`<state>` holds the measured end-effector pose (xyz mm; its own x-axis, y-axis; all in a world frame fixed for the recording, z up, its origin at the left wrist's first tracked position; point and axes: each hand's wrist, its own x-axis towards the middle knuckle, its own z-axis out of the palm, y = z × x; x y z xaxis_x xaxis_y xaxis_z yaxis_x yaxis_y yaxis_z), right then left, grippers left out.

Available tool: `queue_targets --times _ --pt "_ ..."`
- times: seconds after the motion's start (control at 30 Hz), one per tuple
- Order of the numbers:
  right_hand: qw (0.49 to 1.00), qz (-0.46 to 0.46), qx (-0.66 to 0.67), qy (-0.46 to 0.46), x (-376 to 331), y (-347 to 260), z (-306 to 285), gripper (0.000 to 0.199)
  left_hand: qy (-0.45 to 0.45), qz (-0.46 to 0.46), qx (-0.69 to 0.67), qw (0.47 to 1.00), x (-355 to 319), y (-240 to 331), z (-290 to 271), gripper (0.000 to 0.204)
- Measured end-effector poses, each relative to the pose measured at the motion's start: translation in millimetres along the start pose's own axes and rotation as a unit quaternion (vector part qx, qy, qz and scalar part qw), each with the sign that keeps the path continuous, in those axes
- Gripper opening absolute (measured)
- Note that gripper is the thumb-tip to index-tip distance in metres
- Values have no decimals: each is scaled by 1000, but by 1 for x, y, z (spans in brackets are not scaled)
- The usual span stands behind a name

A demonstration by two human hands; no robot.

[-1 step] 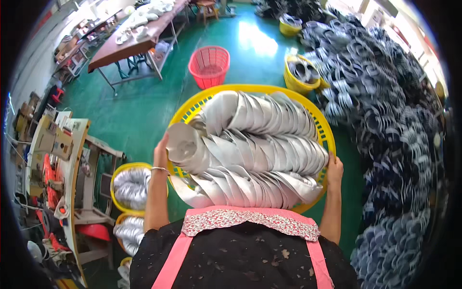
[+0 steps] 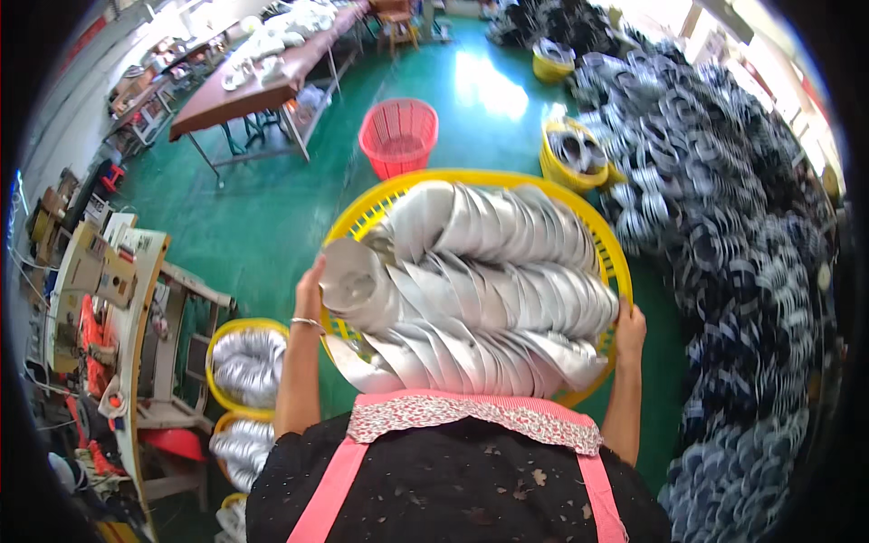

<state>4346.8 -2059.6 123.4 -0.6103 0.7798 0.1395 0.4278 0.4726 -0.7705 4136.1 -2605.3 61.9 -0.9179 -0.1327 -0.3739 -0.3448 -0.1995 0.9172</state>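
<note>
View shifted slightly; L hand [image 2: 310,284] & R hand [image 2: 631,329] still gripping yellow basket [image 2: 480,176]; silvery pcs [image 2: 493,294] nested, approx 3 rows.

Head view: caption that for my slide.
Left hand and right hand hold a yellow slotted plastic basket of nested silvery curved pieces.

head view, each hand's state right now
Left hand: holding the wide round yellow plastic basket at its left side.
Right hand: holding its right side.
</note>
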Motion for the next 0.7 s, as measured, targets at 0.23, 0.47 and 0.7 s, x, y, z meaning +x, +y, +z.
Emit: queue_targets --times 0.23,0.47,0.7 --pt "999 50 -7 14 215 -24 132 53 -54 68 20 996 254 107 173 62" --pt "995 90 26 17 426 -68 275 55 -137 105 78 982 460 213 321 53" --pt "998 24 -16 -61 733 -188 434 54 11 44 5 999 678 232 391 57"
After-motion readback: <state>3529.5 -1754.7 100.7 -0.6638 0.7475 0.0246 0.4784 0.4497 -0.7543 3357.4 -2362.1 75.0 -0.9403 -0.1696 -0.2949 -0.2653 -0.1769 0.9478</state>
